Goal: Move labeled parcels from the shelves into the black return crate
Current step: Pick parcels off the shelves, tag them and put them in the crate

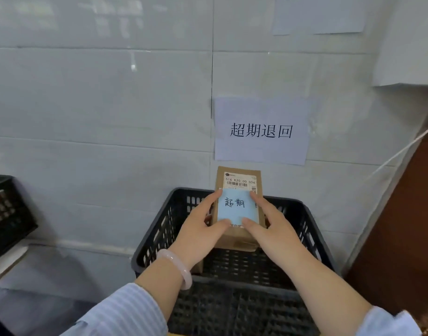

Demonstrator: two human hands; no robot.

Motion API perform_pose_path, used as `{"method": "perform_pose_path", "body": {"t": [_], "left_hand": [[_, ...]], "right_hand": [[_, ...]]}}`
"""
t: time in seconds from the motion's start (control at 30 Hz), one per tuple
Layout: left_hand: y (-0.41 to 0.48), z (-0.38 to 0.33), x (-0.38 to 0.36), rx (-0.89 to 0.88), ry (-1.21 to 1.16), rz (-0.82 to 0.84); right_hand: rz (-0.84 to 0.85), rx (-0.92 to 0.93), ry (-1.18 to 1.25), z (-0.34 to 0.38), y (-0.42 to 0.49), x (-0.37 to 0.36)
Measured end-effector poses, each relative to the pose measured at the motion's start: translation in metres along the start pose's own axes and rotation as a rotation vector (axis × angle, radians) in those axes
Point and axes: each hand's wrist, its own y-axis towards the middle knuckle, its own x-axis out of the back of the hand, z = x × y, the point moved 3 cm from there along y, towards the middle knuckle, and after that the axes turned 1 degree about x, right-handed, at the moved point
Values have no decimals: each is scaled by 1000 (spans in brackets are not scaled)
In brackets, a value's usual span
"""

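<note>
A small brown cardboard parcel [238, 235] with a white barcode label and a blue handwritten note on top is held over the black return crate [157, 236]. My left hand [198, 229] grips its left side, thumb on the top face. My right hand [271, 226] grips its right side the same way. The parcel sits above the crate's open inside, near the far wall. A bit of brown cardboard shows low in the crate behind my left wrist; what it is I cannot tell.
A paper sign [261, 130] with printed characters is stuck to the white tiled wall above the crate. Another black crate [7, 214] stands at the left edge. A brown panel [406, 238] rises at the right. A white cable runs down the wall there.
</note>
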Motion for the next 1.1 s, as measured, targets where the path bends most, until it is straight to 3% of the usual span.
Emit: {"method": "perform_pose_path", "body": {"t": [0.23,0.6,0.87,1.1], "left_hand": [[74,59,-5,204,93,43],[162,174,-15,513,316,317],[175,230,-27,549,620,430],[184,247,-28,438,970,574]], "right_hand": [[170,-151,-74,-57,76,-21],[382,-443,-255,-171,150,-85],[483,-514,-224,-225,152,-125],[506,-534,-221,-242,157,-137]]}}
